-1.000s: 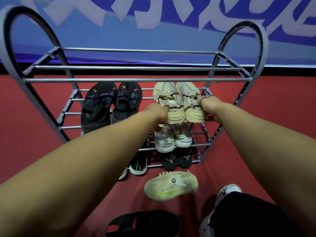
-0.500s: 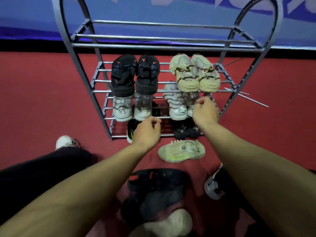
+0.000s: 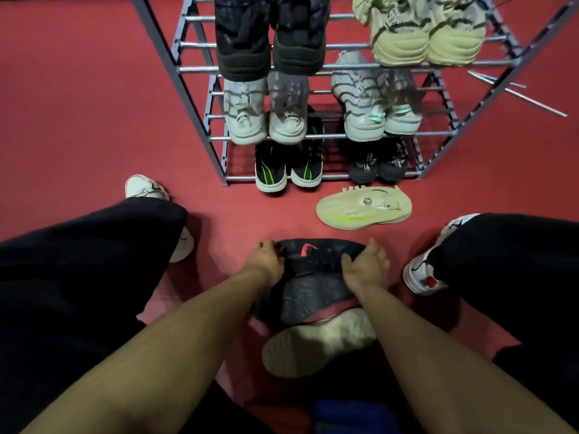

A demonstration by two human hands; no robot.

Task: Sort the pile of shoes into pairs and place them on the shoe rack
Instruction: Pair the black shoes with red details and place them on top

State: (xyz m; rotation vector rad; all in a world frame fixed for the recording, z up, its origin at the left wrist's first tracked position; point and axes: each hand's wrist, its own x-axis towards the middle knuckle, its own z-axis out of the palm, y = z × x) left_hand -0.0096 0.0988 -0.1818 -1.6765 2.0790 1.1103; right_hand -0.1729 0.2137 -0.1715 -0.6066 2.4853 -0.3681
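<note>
Under me the red floor [image 3: 78, 104] fills most of what I see. At 12 o'clock stands the grey shoe rack [image 3: 185, 70], made of metal bars. On its top shelf that I can see, a pair of black shoes [image 3: 269, 42] sits at 11 o'clock and a pair of pale yellow shoes [image 3: 426, 36] sits at 1 o'clock. One shelf lower are two pairs of grey-white shoes [image 3: 266, 117], side by side. On the lowest shelf are black shoes with green stripes [image 3: 288, 164] and, just beside them toward 1 o'clock, small dark shoes [image 3: 377, 166].

My legs in black trousers [image 3: 78, 277] spread out at 9 o'clock and 3 o'clock, and my white shoes peek out from them.

Right in front of me, near the middle, lies the pile. A black shoe with a red mark [image 3: 313, 277] is on top, and a pale shoe [image 3: 316, 343] lies against it at 6 o'clock with its sole up. One more pale yellow shoe [image 3: 363, 208] lies alone on the floor on its side, between the pile and the rack.

My left hand [image 3: 264, 261] holds the black shoe at its left edge with curled fingers. My right hand [image 3: 366, 264] is on its right edge, fingers curled round it.

Two thin metal rods [image 3: 513, 95] lie on the floor at 2 o'clock.
</note>
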